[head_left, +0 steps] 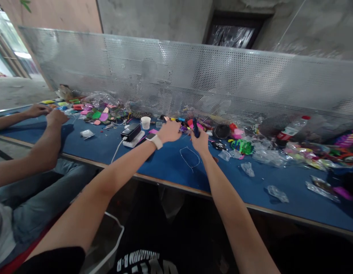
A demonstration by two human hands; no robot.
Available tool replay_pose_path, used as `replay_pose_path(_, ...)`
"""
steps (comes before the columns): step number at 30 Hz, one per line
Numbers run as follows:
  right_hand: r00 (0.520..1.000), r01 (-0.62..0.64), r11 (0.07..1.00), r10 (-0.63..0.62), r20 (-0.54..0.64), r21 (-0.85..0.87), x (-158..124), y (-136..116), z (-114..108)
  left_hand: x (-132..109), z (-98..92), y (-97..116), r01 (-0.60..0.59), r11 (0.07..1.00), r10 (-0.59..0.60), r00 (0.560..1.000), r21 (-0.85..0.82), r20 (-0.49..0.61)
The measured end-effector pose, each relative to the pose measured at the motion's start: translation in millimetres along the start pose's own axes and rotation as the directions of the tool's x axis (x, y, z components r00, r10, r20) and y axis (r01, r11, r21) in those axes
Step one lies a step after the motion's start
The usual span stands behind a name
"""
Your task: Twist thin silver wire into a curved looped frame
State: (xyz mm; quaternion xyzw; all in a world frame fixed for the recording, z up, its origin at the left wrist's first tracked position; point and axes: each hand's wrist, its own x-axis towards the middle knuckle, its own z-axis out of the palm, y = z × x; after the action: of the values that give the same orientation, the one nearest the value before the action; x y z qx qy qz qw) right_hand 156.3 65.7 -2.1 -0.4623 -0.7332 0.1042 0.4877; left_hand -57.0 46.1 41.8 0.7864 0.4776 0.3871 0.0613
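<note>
The dark tool (196, 128) stands to the right of the white cup (145, 122), upright or nearly so, its upper end rising above the right hand (200, 140). That hand's fingers close around it in a narrow grip; the tool's lower end is lost among fingers and clutter. The left hand (169, 131), just right of the cup, is palm down, fingers stretched toward small coloured pieces; how far they part, and whether they pinch anything, I cannot tell. A pale band (156, 141) circles its wrist.

Right of the cup and closer to the wearer, a loop of thin cord (190, 158) lies on the blue table (170, 167), between the forearms and apart from both hands. On the cup's left, toward the wearer, a black device (131, 132) rests on a white power strip (133, 140). Further left of the cup are flat foam pieces (104, 117) in green and purple, then another person's hand (57, 116). Well to the cup's right lie a bright green piece (242, 146), clear plastic bags (269, 155) and a bottle with a red cap (294, 128). Behind the cup, a perforated metal panel (176, 72) runs along the table.
</note>
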Motion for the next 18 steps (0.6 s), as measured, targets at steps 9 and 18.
replay_pose_path(9, 0.996, -0.061, 0.995, 0.066, -0.054, 0.077, 3, 8, -9, -11, 66.3, 6, -0.093, 0.980, 0.097, 0.995, -0.175, 0.015)
replay_pose_path(18, 1.000, -0.006, 0.999, 0.005, -0.007, -0.049, 5, 12, -20, -12, 47.5, -14, -0.037, 0.903, -0.080, 0.964, -0.428, -0.252)
